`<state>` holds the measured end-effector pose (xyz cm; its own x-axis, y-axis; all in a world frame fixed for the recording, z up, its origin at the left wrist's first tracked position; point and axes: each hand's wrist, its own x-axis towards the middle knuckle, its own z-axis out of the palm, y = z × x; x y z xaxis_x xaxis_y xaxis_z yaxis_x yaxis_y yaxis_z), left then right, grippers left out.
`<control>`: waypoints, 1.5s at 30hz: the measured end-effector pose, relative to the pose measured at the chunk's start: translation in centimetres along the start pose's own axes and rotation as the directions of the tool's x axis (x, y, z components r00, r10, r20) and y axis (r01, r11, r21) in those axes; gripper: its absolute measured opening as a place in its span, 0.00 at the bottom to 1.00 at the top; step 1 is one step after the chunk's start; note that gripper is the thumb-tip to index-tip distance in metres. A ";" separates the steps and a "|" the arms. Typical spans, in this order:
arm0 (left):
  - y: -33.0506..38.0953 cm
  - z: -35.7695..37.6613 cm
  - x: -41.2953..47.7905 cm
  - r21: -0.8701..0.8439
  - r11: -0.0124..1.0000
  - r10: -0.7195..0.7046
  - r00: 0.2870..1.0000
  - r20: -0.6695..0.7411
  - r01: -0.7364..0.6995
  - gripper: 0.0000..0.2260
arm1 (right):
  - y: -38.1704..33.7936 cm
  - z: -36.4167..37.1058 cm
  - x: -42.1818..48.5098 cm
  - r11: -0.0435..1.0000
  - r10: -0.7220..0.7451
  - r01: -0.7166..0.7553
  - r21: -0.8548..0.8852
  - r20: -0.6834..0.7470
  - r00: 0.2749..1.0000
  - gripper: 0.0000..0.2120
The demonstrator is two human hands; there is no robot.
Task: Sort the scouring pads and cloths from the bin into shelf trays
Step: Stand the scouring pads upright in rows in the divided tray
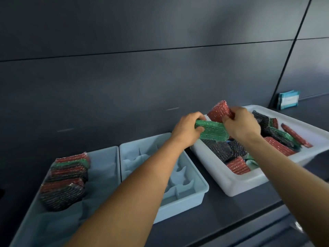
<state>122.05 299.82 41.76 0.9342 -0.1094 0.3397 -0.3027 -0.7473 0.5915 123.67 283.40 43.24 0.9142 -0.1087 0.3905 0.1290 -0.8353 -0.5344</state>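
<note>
Your left hand grips the green sparkly mesh scouring pad by its end, your right hand pinches the red sparkly mesh pad, both above the white plastic bin.

no readable text, teal-and-white packet print too blurred

The scene was dim and cool-toned, with soft light from about 1 o'clock leaving a pale sheen on the dark wall panels. Motion blur smeared the right hand and the white bin toward 3 o'clock, and the stacked scouring pads at 8 o'clock looked soft. Wide-angle distortion bowed the panel seams, and a small glare spot sat on the shelf edge at 5 o'clock.
</note>
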 end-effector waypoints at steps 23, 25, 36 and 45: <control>-14.9 -19.9 -25.6 -0.229 0.943 -0.314 0.871 -0.377 0.241 0.13 | -14.8 7.0 -10.7 0.730 -0.459 0.308 0.610 0.103 0.883 0.02; -16.5 -21.4 -27.3 -0.176 0.945 -0.322 0.871 -0.370 0.275 0.14 | -16.5 8.0 -12.1 0.707 -0.489 0.309 0.637 0.125 0.863 0.01; -20.4 -20.4 -29.3 0.128 0.904 -0.344 0.870 -0.355 0.409 0.11 | -20.8 11.6 -17.1 0.663 -0.552 0.274 0.697 0.208 0.807 0.04; -21.6 -19.1 -28.6 0.434 0.805 -0.311 0.910 -0.273 0.405 0.10 | -21.0 13.2 -18.7 0.676 -0.549 0.236 0.698 0.264 0.793 0.04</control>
<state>98.28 331.62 33.28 0.8931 0.3116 0.3245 0.2169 -0.9301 0.2963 108.91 310.05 37.23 0.7553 0.5147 0.4056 0.5715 -0.2144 -0.7921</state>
